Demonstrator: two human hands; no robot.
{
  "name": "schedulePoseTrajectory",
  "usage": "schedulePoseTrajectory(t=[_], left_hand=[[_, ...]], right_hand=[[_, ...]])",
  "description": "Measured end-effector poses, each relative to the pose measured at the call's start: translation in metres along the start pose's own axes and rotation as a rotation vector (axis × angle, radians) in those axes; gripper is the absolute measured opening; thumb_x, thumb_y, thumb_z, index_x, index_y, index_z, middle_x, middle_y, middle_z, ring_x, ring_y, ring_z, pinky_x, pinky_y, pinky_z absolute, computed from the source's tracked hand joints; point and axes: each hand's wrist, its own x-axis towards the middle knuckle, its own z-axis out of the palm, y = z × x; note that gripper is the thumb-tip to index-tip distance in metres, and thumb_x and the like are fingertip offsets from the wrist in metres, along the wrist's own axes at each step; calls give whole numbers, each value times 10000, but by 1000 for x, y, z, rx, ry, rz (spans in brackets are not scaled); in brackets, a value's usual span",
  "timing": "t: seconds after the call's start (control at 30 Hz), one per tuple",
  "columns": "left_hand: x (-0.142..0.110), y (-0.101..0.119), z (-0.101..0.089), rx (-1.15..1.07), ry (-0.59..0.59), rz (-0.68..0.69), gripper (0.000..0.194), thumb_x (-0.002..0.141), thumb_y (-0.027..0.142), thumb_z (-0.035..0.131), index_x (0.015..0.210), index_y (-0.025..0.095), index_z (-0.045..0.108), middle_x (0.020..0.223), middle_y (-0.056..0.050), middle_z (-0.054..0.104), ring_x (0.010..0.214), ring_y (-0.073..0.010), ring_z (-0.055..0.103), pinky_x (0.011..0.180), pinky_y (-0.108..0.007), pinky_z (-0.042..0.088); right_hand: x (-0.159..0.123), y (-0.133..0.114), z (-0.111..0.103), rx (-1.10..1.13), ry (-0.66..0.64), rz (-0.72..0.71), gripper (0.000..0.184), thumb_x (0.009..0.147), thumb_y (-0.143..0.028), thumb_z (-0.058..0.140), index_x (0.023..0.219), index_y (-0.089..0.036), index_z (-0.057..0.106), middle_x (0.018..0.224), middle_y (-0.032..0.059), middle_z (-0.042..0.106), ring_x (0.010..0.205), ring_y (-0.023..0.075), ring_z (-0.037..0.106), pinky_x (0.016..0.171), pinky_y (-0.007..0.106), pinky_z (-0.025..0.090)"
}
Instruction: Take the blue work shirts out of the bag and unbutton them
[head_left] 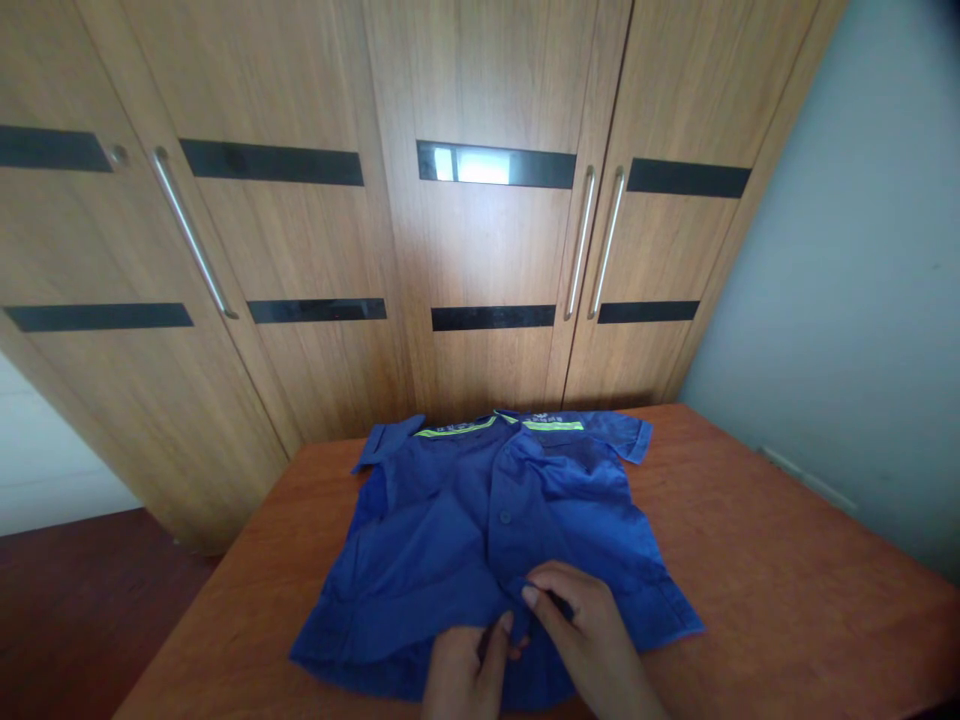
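Note:
A blue short-sleeved shirt (442, 530) lies front side up, its collar end away from me. Neon-yellow strips with pale lettering run across its chest, and buttons show along the front placket. At the bottom of the placket, my left hand (471, 665) pinches the shirt's front edge near the hem. Just right of it and slightly higher, my right hand (581, 625) pinches the other front edge between thumb and fingers. The two hands are close together, with the cloth lifted a little between them. Whether a button sits between the fingers is hidden.
The shirt rests on a reddish-brown wooden table (765, 560). Behind it stands a wooden wardrobe (480, 250) with dark strips and metal handles (581, 240). A pale wall (840, 300) borders the table on the right. Dark red floor (90, 600) shows at the lower left.

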Motion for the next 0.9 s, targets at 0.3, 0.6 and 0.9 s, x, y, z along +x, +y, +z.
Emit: schedulePoseTrajectory(t=[0.3,0.6,0.9], left_hand=[[-2,-3,2,80,24,-62,360,888,371,427,768,194,718,770,-78,741,765,-233,673,722,-298,467],[-1,-8,3,82,47,-27,350,889,332,416,710,204,688,736,-80,725,734,-227,666,695,-294,449],[-2,-8,3,-17,-10,-115,441,895,456,392,722,185,694,749,-77,721,772,-227,658,748,-305,456]], right_hand=[[-1,4,4,-236,-32,-153,189,900,-133,474,816,-221,618,885,28,656,840,175,596,772,283,464],[-5,6,9,-141,-76,-162,189,874,-88,486,873,-223,620,947,28,618,882,155,594,790,248,466],[-1,18,17,-24,59,-9,146,905,-271,515,815,-199,605,786,7,628,749,152,596,703,227,439]])
